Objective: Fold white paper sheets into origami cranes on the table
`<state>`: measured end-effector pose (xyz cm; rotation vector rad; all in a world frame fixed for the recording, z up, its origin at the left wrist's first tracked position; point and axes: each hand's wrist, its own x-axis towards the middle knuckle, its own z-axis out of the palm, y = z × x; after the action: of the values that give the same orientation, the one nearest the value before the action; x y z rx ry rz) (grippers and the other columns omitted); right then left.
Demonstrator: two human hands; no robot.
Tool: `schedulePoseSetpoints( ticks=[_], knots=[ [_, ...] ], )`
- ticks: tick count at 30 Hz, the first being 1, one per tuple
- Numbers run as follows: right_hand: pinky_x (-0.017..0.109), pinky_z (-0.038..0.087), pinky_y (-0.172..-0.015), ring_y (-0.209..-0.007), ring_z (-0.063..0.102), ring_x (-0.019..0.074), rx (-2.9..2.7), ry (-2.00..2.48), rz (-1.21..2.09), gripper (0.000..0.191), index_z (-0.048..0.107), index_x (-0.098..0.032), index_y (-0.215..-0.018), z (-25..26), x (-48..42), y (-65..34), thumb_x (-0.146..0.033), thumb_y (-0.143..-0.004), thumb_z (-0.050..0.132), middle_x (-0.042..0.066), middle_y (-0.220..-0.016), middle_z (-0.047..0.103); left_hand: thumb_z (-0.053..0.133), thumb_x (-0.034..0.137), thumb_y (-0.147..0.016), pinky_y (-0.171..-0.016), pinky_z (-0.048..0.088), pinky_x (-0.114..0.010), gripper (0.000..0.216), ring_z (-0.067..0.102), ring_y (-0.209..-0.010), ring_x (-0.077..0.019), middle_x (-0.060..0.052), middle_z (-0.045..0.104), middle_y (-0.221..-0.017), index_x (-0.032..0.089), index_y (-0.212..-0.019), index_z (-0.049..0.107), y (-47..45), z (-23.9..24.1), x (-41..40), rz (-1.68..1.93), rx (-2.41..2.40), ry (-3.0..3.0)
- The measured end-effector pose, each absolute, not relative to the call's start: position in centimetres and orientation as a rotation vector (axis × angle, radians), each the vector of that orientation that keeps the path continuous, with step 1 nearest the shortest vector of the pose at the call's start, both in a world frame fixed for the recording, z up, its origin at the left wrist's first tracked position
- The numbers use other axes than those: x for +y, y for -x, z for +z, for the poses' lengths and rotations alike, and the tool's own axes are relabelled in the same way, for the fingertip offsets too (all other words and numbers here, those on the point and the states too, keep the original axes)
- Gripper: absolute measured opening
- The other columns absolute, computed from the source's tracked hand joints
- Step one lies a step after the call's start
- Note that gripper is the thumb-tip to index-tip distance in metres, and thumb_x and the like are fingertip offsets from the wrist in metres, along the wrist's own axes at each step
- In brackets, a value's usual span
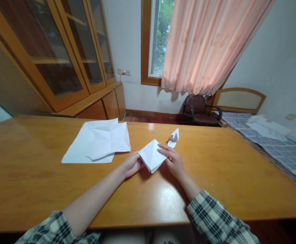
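Head: I see both hands (132, 165) (173, 159) holding folded paper (151, 154) (splayed at six o'clock); uneven pinching could skew it.

The left hand (132, 165) and right hand (173, 162) hold the folded paper (151, 154) by opposite sides above the table (137, 203), near two sheets (97, 140).

Part of the left hand (132, 165) is hidden beneath the folded paper (151, 152); a flat sheet (74, 147) is partly covered by a creased sheet (109, 140). The chair (198, 105) is partly concealed by the tabletop (226, 169). Cabinet (73, 45) and curtain (203, 44) are cut off above, the bed (259, 127) at right.
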<state>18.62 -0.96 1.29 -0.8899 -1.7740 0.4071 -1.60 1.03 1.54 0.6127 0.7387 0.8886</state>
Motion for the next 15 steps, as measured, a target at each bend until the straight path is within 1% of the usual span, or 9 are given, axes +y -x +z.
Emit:
schedulePoseSetpoints(
  ticks=[3, 7, 9, 11, 13, 15],
  knots=[
    [0.037, 0.048, -0.094, -0.108, 0.061, 0.0179, -1.755, 0.907, 0.407, 0.043, 0.07, -0.028, -0.106, 1.2, -0.8, -18.7, -0.003, -0.078, 0.047, 0.004, -0.116, 0.067, 0.052, 0.015, -0.079, -0.076, 0.052, -0.033, 0.031, 0.066, -0.087, -0.0212, -0.012, 0.071, -0.1, 0.01, -0.108, 0.062, 2.3, 2.2, 1.2, 0.792, 0.61, -0.514],
    [0.038, 0.047, -0.096, -0.107, 0.062, 0.0179, -1.681, 0.979, 0.377, 0.044, 0.07, -0.027, -0.104, 1.0, -0.8, -18.5, -0.003, -0.076, 0.047, 0.005, -0.115, 0.067, 0.052, 0.022, -0.076, -0.082, 0.051, -0.039, 0.03, 0.066, -0.089, -0.0241, -0.014, 0.07, -0.097, 0.008, -0.101, 0.062, 2.9, 2.9, 1.3, 0.749, 0.393, -0.48],
    [0.038, 0.047, -0.097, -0.108, 0.061, 0.0181, -1.661, 1.001, 0.371, 0.043, 0.07, -0.027, -0.104, 0.9, -0.8, -18.5, -0.003, -0.077, 0.046, 0.005, -0.116, 0.066, 0.054, 0.029, -0.079, -0.081, 0.051, -0.036, 0.031, 0.065, -0.089, -0.023, -0.015, 0.069, -0.098, 0.009, -0.102, 0.061, 2.7, 3.0, 1.1, 0.786, 0.445, -0.51],
    [0.039, 0.046, -0.097, -0.109, 0.061, 0.0183, -1.669, 0.996, 0.379, 0.043, 0.07, -0.027, -0.104, 0.8, -0.8, -18.4, -0.004, -0.077, 0.046, 0.005, -0.117, 0.066, 0.059, 0.036, -0.082, -0.077, 0.053, -0.033, 0.034, 0.065, -0.088, -0.0213, -0.013, 0.069, -0.099, 0.012, -0.106, 0.06, 2.2, 2.8, 0.7, 0.836, 0.611, -0.565],
    [0.039, 0.046, -0.098, -0.11, 0.06, 0.0185, -1.688, 0.982, 0.39, 0.043, 0.07, -0.027, -0.105, 0.8, -0.8, -18.4, -0.004, -0.077, 0.046, 0.005, -0.118, 0.066, 0.066, 0.038, -0.078, -0.072, 0.054, -0.034, 0.039, 0.066, -0.088, -0.0219, -0.012, 0.069, -0.104, 0.017, -0.11, 0.058, 1.5, 2.6, 0.3, 0.861, 0.754, -0.665],
    [0.04, 0.046, -0.097, -0.11, 0.06, 0.0186, -1.705, 0.975, 0.402, 0.044, 0.07, -0.027, -0.106, 0.8, -0.8, -18.4, -0.004, -0.077, 0.046, 0.005, -0.118, 0.065, 0.074, 0.034, -0.071, -0.068, 0.055, -0.033, 0.047, 0.066, -0.088, -0.0225, -0.011, 0.068, -0.108, 0.019, -0.112, 0.057, 1.1, 2.4, 0.1, 0.869, 0.831, -0.779]
  ],
)
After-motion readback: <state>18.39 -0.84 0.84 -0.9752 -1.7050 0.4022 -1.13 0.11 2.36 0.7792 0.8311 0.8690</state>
